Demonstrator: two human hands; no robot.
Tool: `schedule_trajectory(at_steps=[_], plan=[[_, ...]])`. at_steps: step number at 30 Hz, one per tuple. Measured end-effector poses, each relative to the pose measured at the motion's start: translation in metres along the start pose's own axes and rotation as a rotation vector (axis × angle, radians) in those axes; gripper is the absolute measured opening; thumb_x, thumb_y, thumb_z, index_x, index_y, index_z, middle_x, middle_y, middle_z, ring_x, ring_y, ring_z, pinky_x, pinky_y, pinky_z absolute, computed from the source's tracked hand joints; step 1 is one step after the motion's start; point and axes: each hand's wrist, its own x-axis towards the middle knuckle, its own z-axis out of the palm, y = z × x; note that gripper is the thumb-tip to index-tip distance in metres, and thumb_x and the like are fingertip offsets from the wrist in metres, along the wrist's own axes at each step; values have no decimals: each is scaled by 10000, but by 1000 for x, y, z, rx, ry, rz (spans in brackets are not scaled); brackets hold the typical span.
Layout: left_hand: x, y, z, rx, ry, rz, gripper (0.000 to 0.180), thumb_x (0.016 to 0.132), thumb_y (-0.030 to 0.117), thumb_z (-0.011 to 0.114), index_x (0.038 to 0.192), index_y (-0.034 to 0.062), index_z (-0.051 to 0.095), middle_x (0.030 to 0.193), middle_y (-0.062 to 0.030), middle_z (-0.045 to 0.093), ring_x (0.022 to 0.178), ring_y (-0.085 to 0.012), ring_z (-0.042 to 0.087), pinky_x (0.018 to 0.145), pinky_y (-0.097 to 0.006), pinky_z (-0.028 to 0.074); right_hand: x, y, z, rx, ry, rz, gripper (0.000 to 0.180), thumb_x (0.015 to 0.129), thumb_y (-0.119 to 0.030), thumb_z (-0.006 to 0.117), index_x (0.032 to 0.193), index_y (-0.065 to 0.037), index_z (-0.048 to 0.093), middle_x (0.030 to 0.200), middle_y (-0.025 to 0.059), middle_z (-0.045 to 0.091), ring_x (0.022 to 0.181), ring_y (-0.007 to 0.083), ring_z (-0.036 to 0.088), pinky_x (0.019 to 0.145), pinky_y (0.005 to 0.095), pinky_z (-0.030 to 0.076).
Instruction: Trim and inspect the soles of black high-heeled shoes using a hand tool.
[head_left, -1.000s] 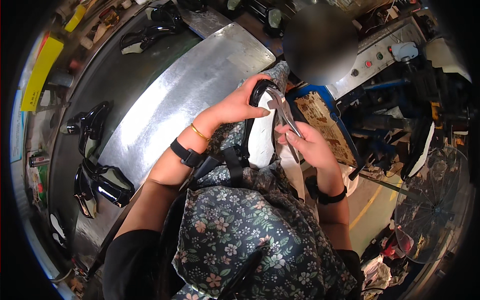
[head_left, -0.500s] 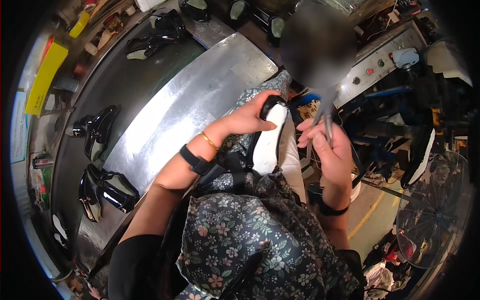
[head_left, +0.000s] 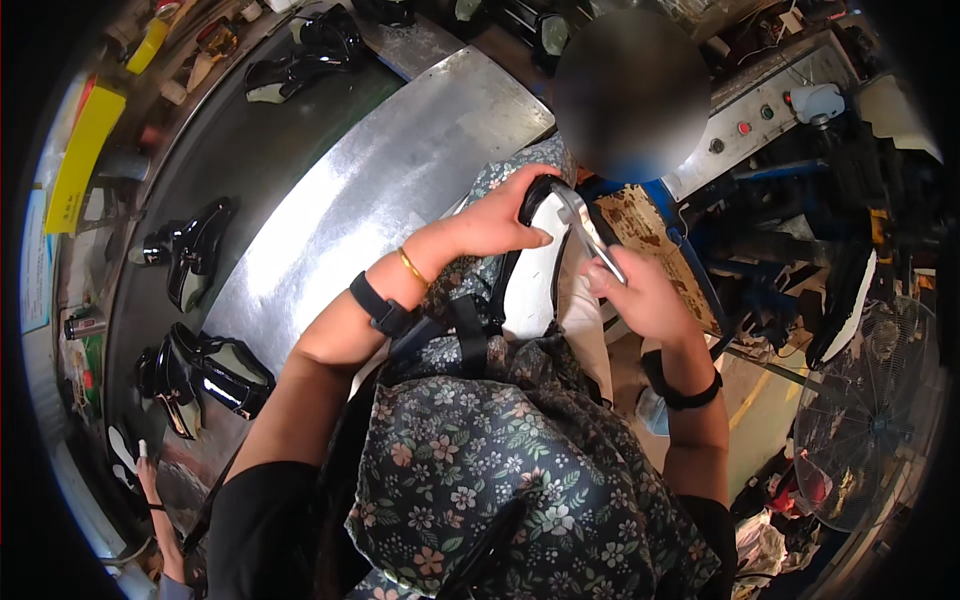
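A black shoe with a white sole (head_left: 532, 285) rests sole up over my lap. My left hand (head_left: 505, 220) is wrapped around its upper end, thumb lying on the white sole. From the other side, my right hand (head_left: 640, 290) grips the handles of a pair of metal pliers (head_left: 592, 232). The pliers' jaws meet the upper right rim of the sole, close to my left fingers. Whether the jaws are closed on anything is too small to tell. A floral apron (head_left: 470, 450) covers my lap beneath the shoe.
A shiny metal table (head_left: 350, 170) stands at my left, beside a dark belt carrying black shoes (head_left: 205, 250). A co-worker's hand (head_left: 146, 470) reaches in at the lower left. At right are a panel with buttons (head_left: 750, 115), another white-soled shoe (head_left: 848, 305) and a fan (head_left: 880, 430).
My right hand has swung the pliers left onto the sole's upper rim. The shoe stays in my left hand. A co-worker's arm has come farther into view at lower left.
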Motion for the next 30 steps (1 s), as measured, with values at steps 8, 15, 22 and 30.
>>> schedule_trajectory(at_steps=[8, 15, 22, 30], plan=[[2, 0, -6, -54, 0, -57, 791, 771, 25, 744, 1429, 93, 310, 1278, -101, 506, 1200, -177, 472, 1030, -324, 396, 23, 23, 61, 1141, 15, -79, 285, 1012, -229, 525, 985, 42, 608, 913, 74, 628, 750, 140, 580, 694, 296, 496], [-4, 8, -5, -132, -2, -78, 790, 772, 3, 730, 1434, 107, 312, 1248, -87, 530, 1161, -172, 495, 1019, -318, 400, 1, 22, 28, 847, -88, 38, 375, 1012, -250, 519, 1192, 71, 589, 1141, 126, 647, 994, 204, 650, 914, 349, 521], [-10, 7, 2, -67, 27, -48, 776, 773, 24, 730, 1425, 90, 315, 1262, -97, 512, 1183, -176, 486, 1023, -314, 396, 8, 24, 39, 593, -33, 74, 246, 1016, -227, 507, 956, 2, 575, 857, 71, 611, 716, 153, 593, 681, 299, 499], [-3, 5, 0, 91, -6, -67, 790, 770, 132, 760, 1421, 75, 317, 1298, -130, 490, 1215, -223, 487, 1042, -340, 392, 7, 24, 82, 290, 326, -85, 300, 1014, -236, 503, 828, -8, 565, 649, 30, 573, 604, 116, 555, 576, 296, 463]])
